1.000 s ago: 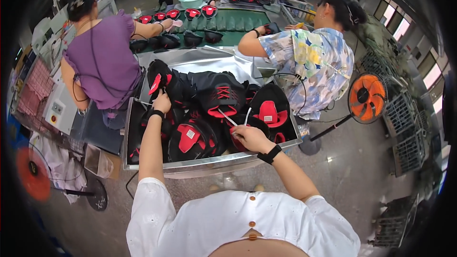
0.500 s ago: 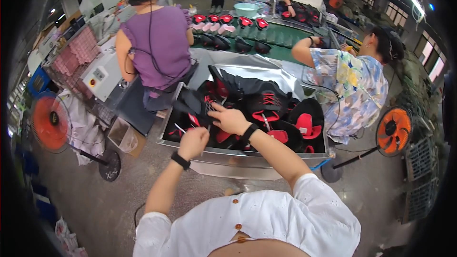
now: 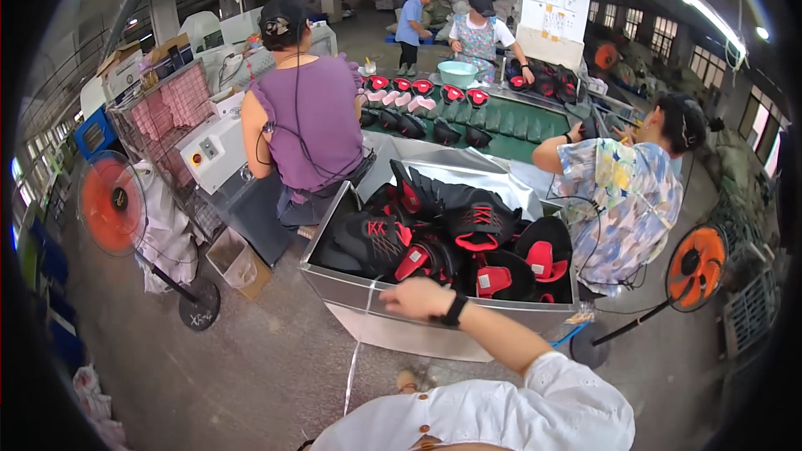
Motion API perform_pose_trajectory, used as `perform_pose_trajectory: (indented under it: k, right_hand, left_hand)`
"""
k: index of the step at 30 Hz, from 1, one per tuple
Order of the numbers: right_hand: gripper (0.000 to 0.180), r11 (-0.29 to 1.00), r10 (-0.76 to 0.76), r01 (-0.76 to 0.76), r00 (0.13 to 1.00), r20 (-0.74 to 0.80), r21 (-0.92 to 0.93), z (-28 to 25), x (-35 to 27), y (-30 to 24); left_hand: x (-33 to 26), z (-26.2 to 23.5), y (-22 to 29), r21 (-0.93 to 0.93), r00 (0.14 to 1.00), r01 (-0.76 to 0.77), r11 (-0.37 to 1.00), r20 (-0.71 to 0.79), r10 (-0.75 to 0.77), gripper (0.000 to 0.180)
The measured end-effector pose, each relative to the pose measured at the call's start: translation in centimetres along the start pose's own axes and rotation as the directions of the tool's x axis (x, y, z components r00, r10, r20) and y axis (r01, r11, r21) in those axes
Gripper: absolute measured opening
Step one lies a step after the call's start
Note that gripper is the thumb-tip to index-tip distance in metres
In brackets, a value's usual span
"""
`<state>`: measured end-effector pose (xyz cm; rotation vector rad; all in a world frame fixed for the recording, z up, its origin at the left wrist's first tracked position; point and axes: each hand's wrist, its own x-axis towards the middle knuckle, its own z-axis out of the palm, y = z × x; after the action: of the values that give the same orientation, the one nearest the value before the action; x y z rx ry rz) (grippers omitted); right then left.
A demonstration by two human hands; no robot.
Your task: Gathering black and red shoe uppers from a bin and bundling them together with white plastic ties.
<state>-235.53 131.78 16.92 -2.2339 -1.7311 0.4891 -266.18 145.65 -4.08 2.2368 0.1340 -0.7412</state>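
My right hand, with a black band on its wrist, is over the near rim of a metal bin. Its loosely stretched fingers point left and nothing shows in them. Just beyond the fingertips a thin white strip hangs over the rim and runs down toward my body. In the bin lies a heap of black shoe uppers with red linings. Nearest the strip is a black upper with red lacing; another laced upper lies in the middle. My left hand is out of view.
A person in purple sits beyond the bin at left, one in a patterned shirt at right. Shoe parts line a green conveyor. Orange fans stand at both sides, and a cardboard box at left.
Both hands were over the uppers at the bin's left end. The right has drawn back to the near rim; the left has gone from view. The strip now hangs down the front.
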Motion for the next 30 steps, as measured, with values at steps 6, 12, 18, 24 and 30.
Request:
perform_pose_trajectory:
  k: [6, 12, 18, 24, 30]
  right_hand:
    - [0.037, 0.9, 0.007, 0.07, 0.985, -0.174, 0.43, 12.9, -13.9, -3.3]
    - [0.037, 0.413, 0.56, -0.14, 0.818, -0.129, 0.9, 17.9, -31.3, -8.3]
    - [0.038, -0.073, 0.871, 0.095, 0.491, 0.017, 0.993, 23.4, -49.1, -11.6]
    - [0.033, -0.049, 0.954, -0.294, 0.268, 0.132, 0.954, 32.3, -62.6, -17.7]
    - [0.023, -0.141, 0.99, -0.191, -0.045, 0.135, 0.971, 33.6, -71.8, -18.0]
  left_hand:
    - [3.2, 7.9, 3.7, 0.258, 0.996, -0.091, 0.962, 0.023, 0.088, 0.024]
    - [7.3, 11.7, 16.9, 0.442, 0.798, -0.598, 0.669, 0.253, 0.546, 0.023]
    - [2.8, 20.5, 38.6, -0.012, 0.267, -0.917, 0.4, 0.726, 0.634, 0.016]
    - [3.7, 30.8, 42.1, -0.552, 0.073, -0.619, 0.558, 0.668, 0.741, 0.023]
    - [13.3, 35.0, 46.5, -0.101, 0.375, -0.814, 0.572, 0.66, 0.651, 0.028]
